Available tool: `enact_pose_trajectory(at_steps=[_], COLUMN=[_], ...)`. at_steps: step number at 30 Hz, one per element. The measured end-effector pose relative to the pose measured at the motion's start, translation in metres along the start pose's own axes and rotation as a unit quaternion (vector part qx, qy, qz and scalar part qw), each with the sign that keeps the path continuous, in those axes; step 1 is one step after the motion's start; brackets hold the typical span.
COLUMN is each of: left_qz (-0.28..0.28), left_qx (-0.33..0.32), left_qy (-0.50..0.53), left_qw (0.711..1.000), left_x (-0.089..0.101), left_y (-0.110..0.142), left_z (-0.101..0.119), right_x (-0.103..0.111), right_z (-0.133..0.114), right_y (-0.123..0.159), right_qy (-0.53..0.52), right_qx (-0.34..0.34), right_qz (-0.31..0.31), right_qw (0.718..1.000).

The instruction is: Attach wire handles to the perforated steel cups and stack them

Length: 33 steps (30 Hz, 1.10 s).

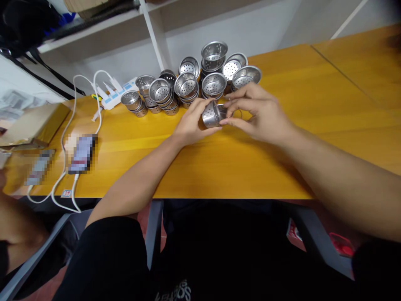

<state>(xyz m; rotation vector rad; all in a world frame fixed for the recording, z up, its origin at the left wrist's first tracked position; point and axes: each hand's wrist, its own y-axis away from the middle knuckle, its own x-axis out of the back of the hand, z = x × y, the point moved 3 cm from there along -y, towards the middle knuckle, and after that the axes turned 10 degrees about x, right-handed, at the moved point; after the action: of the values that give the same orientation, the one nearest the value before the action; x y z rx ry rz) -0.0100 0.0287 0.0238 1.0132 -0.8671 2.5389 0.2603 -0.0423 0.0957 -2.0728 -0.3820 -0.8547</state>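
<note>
A small perforated metal strainer cup (211, 115) lies tilted on its side between my hands, just above the yellow table, its open end toward the right. My left hand (192, 123) is closed around its base, thumb below and fingers above. At the rim, my right hand (255, 110) pinches with thumb and fingertips; part of the rim is hidden behind them. A thin curved wire or edge shows beside the right fingers, too small to make out. Right behind stand stacks of similar strainer cups (214, 85), mouths up, several of them nested.
On the left, a white power strip (120, 94) feeds cables to two phones, one dark (83, 154) and one grey (40, 167). A cardboard box (34, 123) sits farther left. A co-worker's arm (19, 225) shows at the left edge. A shelf (90, 31) hangs behind.
</note>
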Motion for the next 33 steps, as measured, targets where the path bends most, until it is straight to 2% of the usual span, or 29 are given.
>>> enact_pose_trajectory(at_steps=[4,9,12,14,16,20,25,33], left_qz=[0.015,0.052,0.055,0.055,0.055,0.043,0.016,-0.024], left_qx=[0.040,0.035,0.032,0.023,0.019,0.045,0.060,0.059], left_qy=[0.006,0.026,0.015,0.005,0.006,0.050,0.070,0.131], left_qw=[0.999,0.998,0.998,0.998,0.998,0.997,0.996,0.989], left_x=[0.007,0.005,0.002,0.002,0.002,-0.001,-0.008,-0.011], left_y=[0.002,-0.001,-0.003,-0.003,-0.002,-0.001,-0.002,0.003], left_z=[-0.005,-0.024,-0.029,-0.029,-0.028,-0.025,-0.026,-0.024], right_x=[0.016,0.028,0.023,0.017,0.013,0.008,-0.005,-0.003], right_z=[0.003,0.053,0.078,0.083,0.080,0.059,0.037,0.027], right_y=[0.000,0.011,0.018,0.019,0.018,0.012,0.007,0.007], right_qy=[0.053,0.052,0.047,0.050,0.061,0.074,0.041,-0.003], right_qx=[-0.027,-0.027,-0.040,-0.050,-0.056,-0.073,-0.032,-0.038], right_qz=[0.006,-0.115,-0.176,-0.197,-0.194,-0.143,-0.156,-0.085], right_qw=[0.998,0.992,0.983,0.978,0.978,0.984,0.986,0.996])
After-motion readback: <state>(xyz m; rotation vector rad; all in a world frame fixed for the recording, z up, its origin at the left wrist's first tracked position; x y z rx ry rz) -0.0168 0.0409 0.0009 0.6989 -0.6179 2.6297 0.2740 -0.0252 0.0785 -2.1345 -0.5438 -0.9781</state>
